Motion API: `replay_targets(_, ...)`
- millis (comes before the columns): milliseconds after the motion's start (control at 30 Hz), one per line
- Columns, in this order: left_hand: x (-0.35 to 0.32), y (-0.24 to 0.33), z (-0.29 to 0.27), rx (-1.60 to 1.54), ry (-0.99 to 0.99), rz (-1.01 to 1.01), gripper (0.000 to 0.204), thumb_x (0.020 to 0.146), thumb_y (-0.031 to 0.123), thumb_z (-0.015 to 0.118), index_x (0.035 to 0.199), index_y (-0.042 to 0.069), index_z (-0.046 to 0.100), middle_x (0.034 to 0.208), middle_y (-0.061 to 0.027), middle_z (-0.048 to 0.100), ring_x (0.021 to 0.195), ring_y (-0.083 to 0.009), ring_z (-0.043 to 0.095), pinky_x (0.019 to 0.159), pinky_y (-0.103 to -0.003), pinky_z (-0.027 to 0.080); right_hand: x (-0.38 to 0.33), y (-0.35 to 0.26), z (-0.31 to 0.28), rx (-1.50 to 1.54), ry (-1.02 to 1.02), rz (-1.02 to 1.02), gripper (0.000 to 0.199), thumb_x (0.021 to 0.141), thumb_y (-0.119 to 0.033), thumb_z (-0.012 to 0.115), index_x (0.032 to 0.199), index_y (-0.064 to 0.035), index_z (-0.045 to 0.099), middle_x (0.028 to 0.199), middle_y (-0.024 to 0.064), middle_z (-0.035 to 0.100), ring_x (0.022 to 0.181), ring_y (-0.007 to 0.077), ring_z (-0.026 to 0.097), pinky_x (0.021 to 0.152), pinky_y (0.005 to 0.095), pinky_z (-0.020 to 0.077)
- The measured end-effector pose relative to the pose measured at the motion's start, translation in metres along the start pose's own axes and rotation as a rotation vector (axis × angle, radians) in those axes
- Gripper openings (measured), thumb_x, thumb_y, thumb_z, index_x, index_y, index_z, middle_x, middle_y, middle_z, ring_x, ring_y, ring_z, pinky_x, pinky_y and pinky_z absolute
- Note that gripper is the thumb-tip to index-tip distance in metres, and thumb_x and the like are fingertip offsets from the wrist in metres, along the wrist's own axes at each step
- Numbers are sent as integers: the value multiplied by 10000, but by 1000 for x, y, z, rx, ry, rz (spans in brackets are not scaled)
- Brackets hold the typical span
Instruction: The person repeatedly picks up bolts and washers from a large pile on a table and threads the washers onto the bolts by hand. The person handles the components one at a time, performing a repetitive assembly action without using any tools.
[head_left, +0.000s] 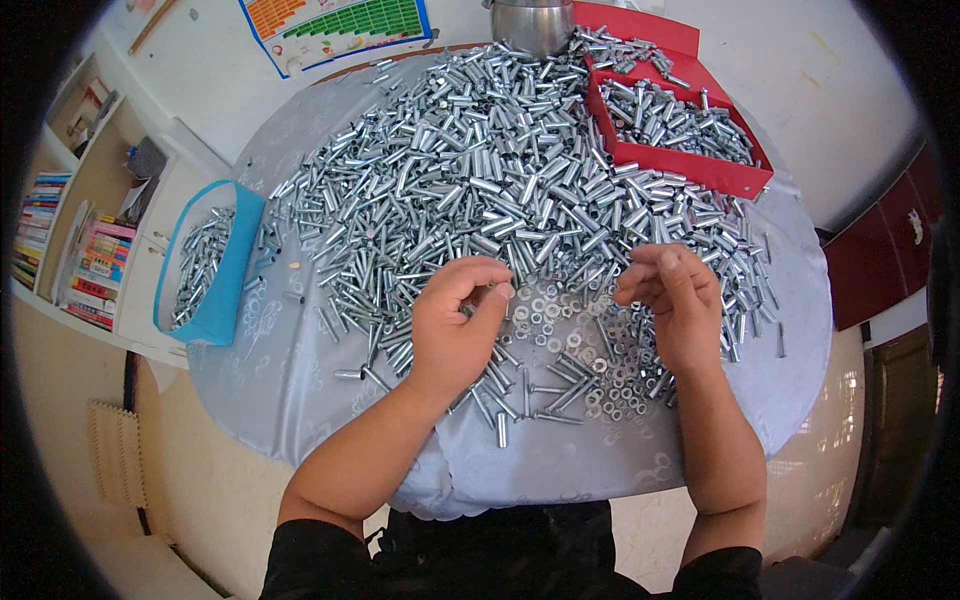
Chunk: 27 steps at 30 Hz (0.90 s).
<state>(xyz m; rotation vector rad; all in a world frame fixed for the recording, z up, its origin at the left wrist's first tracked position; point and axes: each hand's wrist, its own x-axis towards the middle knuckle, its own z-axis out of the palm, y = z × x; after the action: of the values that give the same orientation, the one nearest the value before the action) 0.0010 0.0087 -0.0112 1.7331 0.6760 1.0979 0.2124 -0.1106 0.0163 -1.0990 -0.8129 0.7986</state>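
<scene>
Silver bolts (558, 419) and washers (626, 374) are left loose on the counter (600, 468). The left hand (452, 325) is nearly pinched, the right hand (685, 312) curled; whether anything is held cannot be told. Beyond, a blue bin (238, 275) is stocked, a metal heap (450, 170) seemingly left unhandled, a red box (690, 176) filled.

Worn on the person's head, the left of two side-by-side fisheye cameras looks steeply down and forward past short black sleeves (315, 560) and bare forearms entering from the lower edge, with the bare left hand (455, 320) and bare right hand (677, 310) close by, near mid-frame. Its wide, rim-bent view takes in the round table under shiny silver-grey cloth (620, 465), reaching to the plain white wall (800, 90) beyond, the pale bookcase (150, 285) leftward and the dark-red cabinet (880, 260) rightward.
</scene>
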Motion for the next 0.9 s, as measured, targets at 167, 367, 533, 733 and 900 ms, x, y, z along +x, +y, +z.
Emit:
replay_targets(167,4,5,-5,282,36,184,139,795,-25,677,923,23,701,981,-86,662,845,-178,624,754,-277,483,1,2,0,-44,9,18,242,989,-169,520,993,39,642,792,97,677,671,159,648,650,276,526)
replay_targets(367,8,8,-10,697,-153,288,123,741,121,746,841,64,701,869,-95,672,824,-281,589,790,-384,452,0,2,2,-104,14,20,220,977,-152,538,960,36,650,776,87,671,653,146,637,628,262,515)
replay_targets(533,7,14,-8,943,-255,288,204,717,250,775,789,77,697,791,-77,636,815,-277,556,797,-393,430,0,2,0,-149,69,-11,216,969,-156,555,936,31,658,753,74,661,628,134,622,601,251,508)
replay_targets(733,6,16,-12,948,-282,326,190,717,237,764,782,71,699,783,-73,628,844,-275,551,800,-395,429,0,2,-1,-181,92,-50,199,962,-151,580,925,27,659,744,67,652,620,121,611,587,250,507)
replay_targets(900,6,15,-14,978,-267,302,119,735,162,727,792,63,694,781,-79,641,842,-278,558,789,-404,431,1,4,-1,-200,117,-102,162,955,-118,592,969,30,659,771,67,654,660,114,614,618,245,503)
